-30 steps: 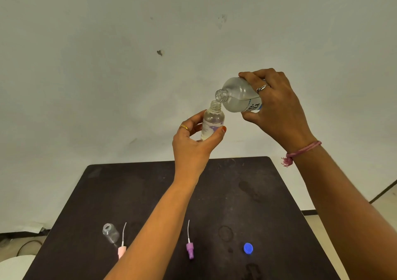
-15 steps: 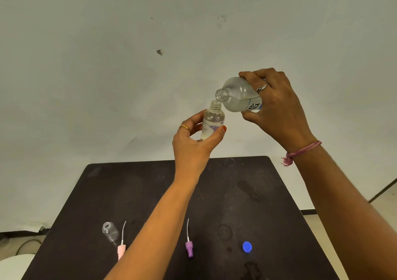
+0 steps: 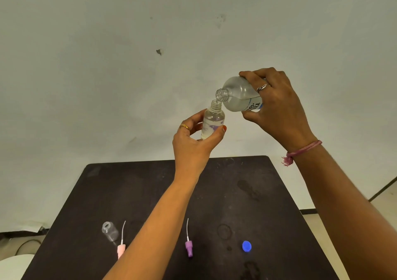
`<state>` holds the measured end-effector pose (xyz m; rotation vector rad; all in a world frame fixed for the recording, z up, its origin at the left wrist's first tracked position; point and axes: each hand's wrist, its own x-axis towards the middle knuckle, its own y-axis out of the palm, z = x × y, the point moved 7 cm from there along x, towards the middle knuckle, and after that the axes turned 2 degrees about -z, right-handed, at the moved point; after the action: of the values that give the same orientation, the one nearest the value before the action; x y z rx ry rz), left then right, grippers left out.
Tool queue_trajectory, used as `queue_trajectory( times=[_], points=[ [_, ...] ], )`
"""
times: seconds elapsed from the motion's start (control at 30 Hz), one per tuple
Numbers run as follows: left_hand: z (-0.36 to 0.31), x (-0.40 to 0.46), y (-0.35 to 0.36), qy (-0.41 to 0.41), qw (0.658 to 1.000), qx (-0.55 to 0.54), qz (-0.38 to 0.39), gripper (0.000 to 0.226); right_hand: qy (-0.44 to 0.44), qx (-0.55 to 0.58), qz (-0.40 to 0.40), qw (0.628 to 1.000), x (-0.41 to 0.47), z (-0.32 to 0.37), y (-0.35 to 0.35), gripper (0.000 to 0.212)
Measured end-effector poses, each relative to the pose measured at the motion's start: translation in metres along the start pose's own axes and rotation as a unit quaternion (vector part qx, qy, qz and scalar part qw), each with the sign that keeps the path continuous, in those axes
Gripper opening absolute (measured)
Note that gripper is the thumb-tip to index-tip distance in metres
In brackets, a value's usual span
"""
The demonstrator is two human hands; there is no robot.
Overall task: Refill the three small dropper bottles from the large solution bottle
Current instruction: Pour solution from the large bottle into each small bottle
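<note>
Dark tabletop (image 3: 150, 185) fills the lower part of the view, its far edge running close to a pale wall (image 3: 107, 64) and its right edge falling away toward a light floor; most of the surface is bare, with faint smudges and a ring-shaped mark. Both hands work high above it, in front of the wall, well apart from everything lying on the table. The left hand (image 3: 193, 148) is closed around a small dropper bottle (image 3: 212, 122), thumb on one side and fingers on the other, holding it upright with its open neck at the top. Just above and to the right, the right hand (image 3: 277, 109) grips the large solution bottle (image 3: 238, 94) by its body, tipped so its open mouth sits directly over the small bottle's neck, nearly touching it. Both bottles are clear plastic with threaded necks; the large one is rounded and carries a printed label partly hidden by fingers. Near the table's front edge stands a second small clear bottle (image 3: 110, 231), uncapped, with a pink dropper cap (image 3: 121, 248) lying just beside it, its thin white tube pointing away. A purple dropper cap (image 3: 189, 247) lies farther right, and a round blue cap (image 3: 246, 246) beyond that.
</note>
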<state>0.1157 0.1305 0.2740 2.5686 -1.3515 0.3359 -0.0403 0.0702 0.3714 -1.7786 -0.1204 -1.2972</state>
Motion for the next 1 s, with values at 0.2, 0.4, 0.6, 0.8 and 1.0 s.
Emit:
queue_trajectory(
  times=[0.2, 0.4, 0.6, 0.8, 1.0],
  points=[
    [0.0001, -0.0004, 0.0007, 0.001, 1.000, -0.001, 0.003, 0.050, -0.001, -0.001, -0.003, 1.000, -0.0002, -0.0001, -0.0022, 0.073],
    [0.0008, -0.0014, 0.0004, -0.003, 1.000, -0.002, 0.004, 0.049, 0.000, 0.001, -0.005, 1.000, -0.0011, 0.0007, -0.0025, 0.071],
    [0.0006, -0.0017, 0.0003, -0.005, 1.000, 0.000, 0.001, 0.049, 0.002, 0.002, -0.001, 1.000, -0.0014, 0.0008, -0.0017, 0.072],
    [0.0008, -0.0019, -0.0002, -0.004, 1.000, -0.003, -0.002, 0.049, -0.001, 0.002, -0.003, 1.000, -0.0016, 0.0017, -0.0017, 0.073],
    [0.0019, -0.0015, 0.0005, -0.003, 1.000, -0.004, -0.003, 0.050, -0.002, 0.001, -0.003, 1.000, -0.0011, 0.0008, -0.0016, 0.072]
  ],
)
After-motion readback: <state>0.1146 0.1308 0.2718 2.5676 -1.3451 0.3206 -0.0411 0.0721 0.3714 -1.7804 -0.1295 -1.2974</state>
